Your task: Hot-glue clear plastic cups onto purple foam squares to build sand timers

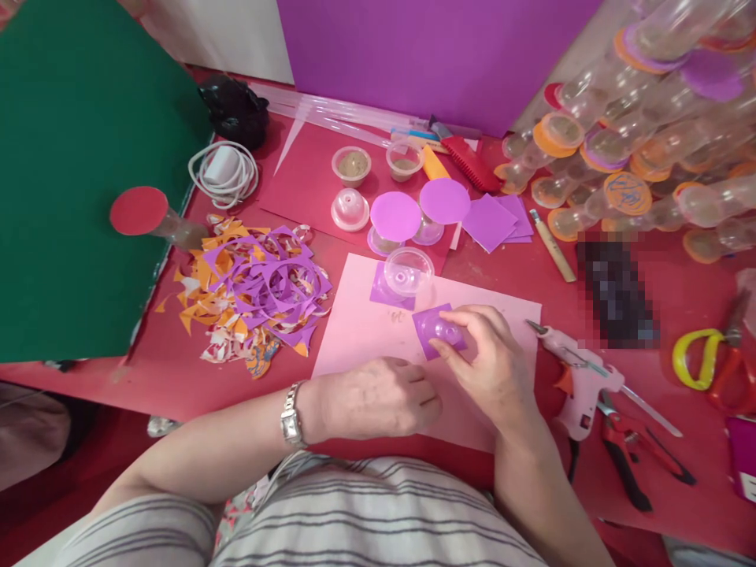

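Observation:
My right hand (493, 358) grips a small clear plastic cup (450, 331), thumb and fingers at its sides. The cup is upside down on a purple paper square (426, 324). Close beside it, my left hand (383, 398) is closed with the fingers curled under; whatever it may hold is hidden. Another clear cup (409, 272) rests on a second purple square (383, 298), just beyond the hands. Both squares lie on a pink sheet (360, 346). Farther back are two cups topped with purple discs (395, 216), an upturned cup (350, 209) and a cup of sand-like grains (353, 165).
Paper scraps (265, 283) are heaped at left near a red-topped bottle piece (139, 211). On the right lie a pink glue gun (582, 370), red-handled pliers (635, 449), scissors (700, 358) and a wooden-handled tool (555, 248). Clear bottle shapes (626, 193) are stacked at back right.

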A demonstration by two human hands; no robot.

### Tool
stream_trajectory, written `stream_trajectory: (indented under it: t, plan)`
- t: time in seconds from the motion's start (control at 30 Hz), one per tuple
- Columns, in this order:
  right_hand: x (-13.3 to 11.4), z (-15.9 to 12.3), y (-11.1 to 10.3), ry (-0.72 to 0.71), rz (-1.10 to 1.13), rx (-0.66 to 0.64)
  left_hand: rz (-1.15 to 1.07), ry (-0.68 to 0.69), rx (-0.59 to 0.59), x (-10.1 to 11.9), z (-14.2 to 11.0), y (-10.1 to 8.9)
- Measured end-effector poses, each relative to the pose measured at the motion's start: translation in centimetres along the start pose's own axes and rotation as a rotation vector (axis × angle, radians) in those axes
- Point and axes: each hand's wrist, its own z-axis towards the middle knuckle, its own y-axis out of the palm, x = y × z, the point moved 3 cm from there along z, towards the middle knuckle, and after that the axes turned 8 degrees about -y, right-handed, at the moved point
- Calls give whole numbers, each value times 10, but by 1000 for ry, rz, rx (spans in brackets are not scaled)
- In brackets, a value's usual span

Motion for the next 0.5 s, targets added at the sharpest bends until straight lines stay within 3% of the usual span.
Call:
stream_trajectory:
  t: [0.5]
  plan:
    - [3, -3, 4, 13, 36, -22, 9, 0, -15, -1, 1, -1]
